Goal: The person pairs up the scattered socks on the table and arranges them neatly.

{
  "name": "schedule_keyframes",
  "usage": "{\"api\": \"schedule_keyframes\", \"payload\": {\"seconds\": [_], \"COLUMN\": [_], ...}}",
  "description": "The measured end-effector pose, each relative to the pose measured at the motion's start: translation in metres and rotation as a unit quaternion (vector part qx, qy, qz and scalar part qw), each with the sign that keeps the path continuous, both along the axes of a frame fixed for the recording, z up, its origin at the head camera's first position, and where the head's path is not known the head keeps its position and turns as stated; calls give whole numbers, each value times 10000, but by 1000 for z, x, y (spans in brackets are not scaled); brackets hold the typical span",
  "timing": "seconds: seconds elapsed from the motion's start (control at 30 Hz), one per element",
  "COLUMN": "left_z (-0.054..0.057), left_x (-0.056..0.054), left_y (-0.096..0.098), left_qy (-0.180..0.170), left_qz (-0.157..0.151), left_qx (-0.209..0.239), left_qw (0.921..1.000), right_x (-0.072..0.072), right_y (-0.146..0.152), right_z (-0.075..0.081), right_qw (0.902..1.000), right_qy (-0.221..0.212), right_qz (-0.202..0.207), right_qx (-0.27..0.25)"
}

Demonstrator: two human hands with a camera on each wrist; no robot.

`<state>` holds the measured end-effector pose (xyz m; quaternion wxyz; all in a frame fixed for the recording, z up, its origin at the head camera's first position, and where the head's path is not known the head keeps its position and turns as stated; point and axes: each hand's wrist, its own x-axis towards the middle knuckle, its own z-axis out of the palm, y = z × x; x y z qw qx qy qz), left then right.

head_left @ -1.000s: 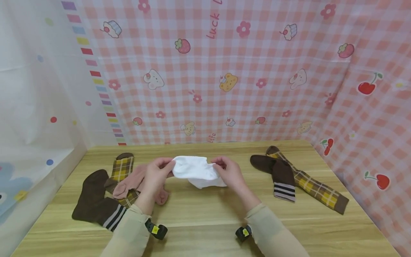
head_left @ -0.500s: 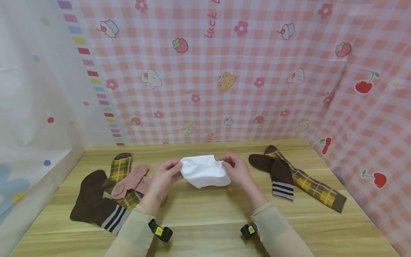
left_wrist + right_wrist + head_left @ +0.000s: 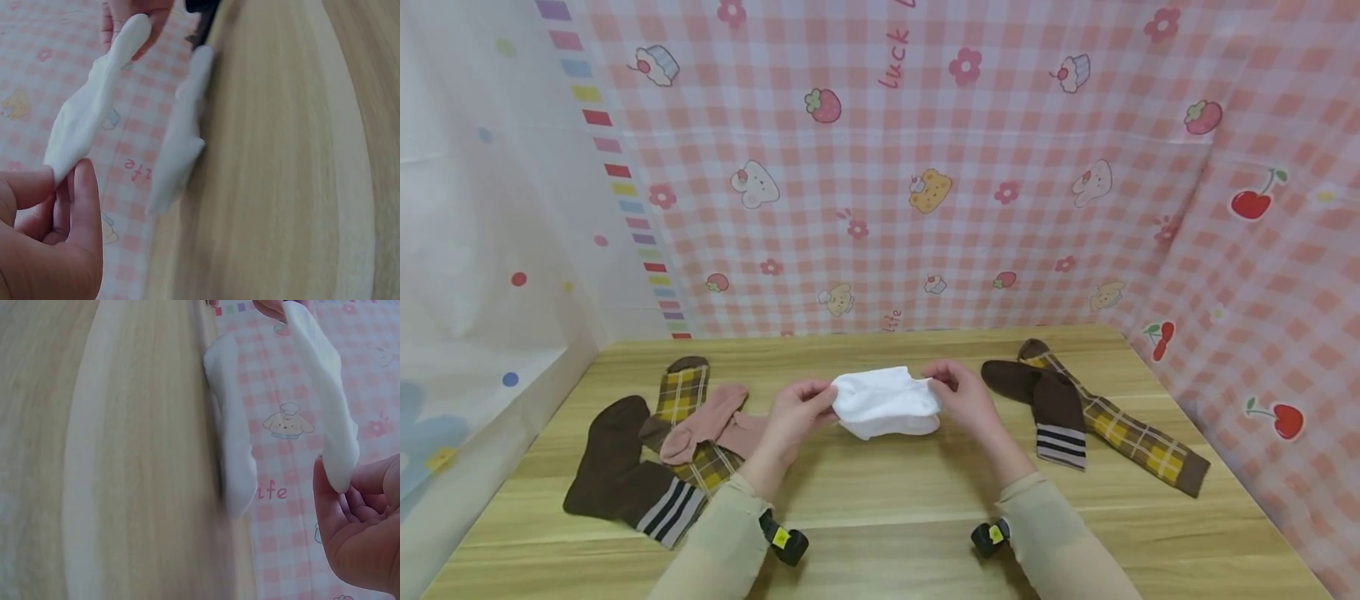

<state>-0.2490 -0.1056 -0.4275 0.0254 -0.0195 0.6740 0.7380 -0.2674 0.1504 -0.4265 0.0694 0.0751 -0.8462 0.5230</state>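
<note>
A white ankle sock (image 3: 883, 395) is stretched level between both hands, above the table's middle. My left hand (image 3: 796, 415) pinches one end between thumb and fingers, and my right hand (image 3: 968, 402) pinches the opposite end. Below it a second white sock (image 3: 904, 427) lies on the wood, partly covered in the head view. Both wrist views show a gap between the held sock (image 3: 84, 115) and the lying sock (image 3: 234, 434).
On the left lie a dark brown sock with striped cuff (image 3: 610, 467), a yellow plaid sock (image 3: 683, 396) and pink socks (image 3: 703, 425). To the right, another brown striped sock (image 3: 1060, 412) overlaps a plaid sock (image 3: 1150, 446). A checked curtain (image 3: 880, 250) hangs behind the table (image 3: 880, 542).
Both hands have carried the held white sock to the right, so it now hangs more directly over the lying one. The other socks have stayed put.
</note>
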Motion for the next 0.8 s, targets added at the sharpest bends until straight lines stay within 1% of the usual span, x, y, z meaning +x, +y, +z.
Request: {"api": "schedule_keyframes", "payload": {"seconds": [0.1, 0.17, 0.27, 0.43, 0.7, 0.8], "left_z": [-4, -7, -11, -15, -17, -16], "left_x": [-3, -5, -8, -12, -16, -17], "left_y": [3, 5, 8, 9, 11, 12], "left_qy": [24, 77, 160, 113, 44, 52], "left_qz": [140, 192, 206, 184, 64, 20], "left_qx": [-380, -564, -928, -1517, -2043, -2153], "left_qw": [9992, 9982, 9953, 9882, 9789, 9765], "right_x": [-2, -4, -6, -9, -12, -13], "right_y": [2, 4, 5, 5, 3, 3], "right_z": [-3, -6, -11, -15, -18, -21], "right_qw": [10000, 9997, 9988, 9969, 9937, 9922], "right_qy": [5, 10, 29, 4, -21, -62], "right_qz": [46, 65, 98, 138, 178, 135], "right_qx": [72, 227, 478, 770, 1104, 1237]}}
